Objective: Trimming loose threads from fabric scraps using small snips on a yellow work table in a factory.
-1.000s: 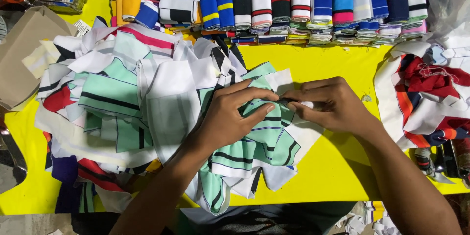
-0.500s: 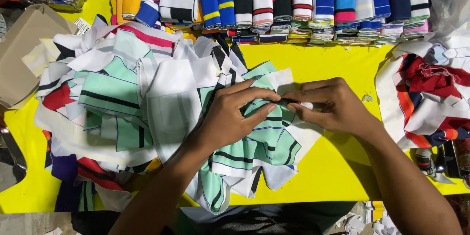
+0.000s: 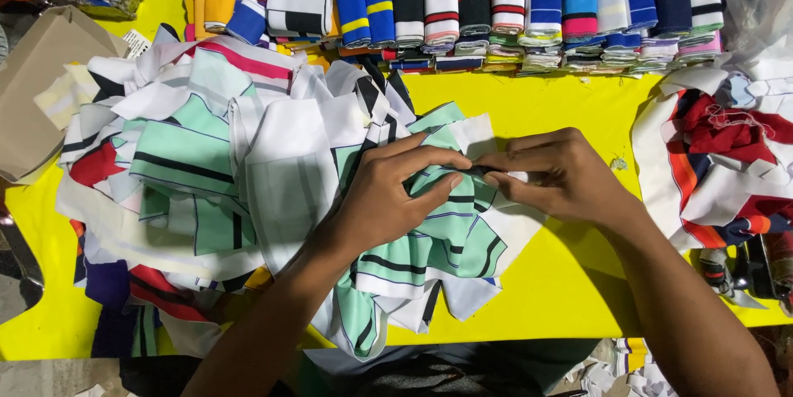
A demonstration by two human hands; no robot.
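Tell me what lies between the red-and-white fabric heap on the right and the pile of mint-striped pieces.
Head view: bare yellow table at the back; nearer, the right hand crosses it, fingers pinching a mint-striped piece with the left hand.

Two hands (image 3: 388,199), one cardboard box (image 3: 37,91)
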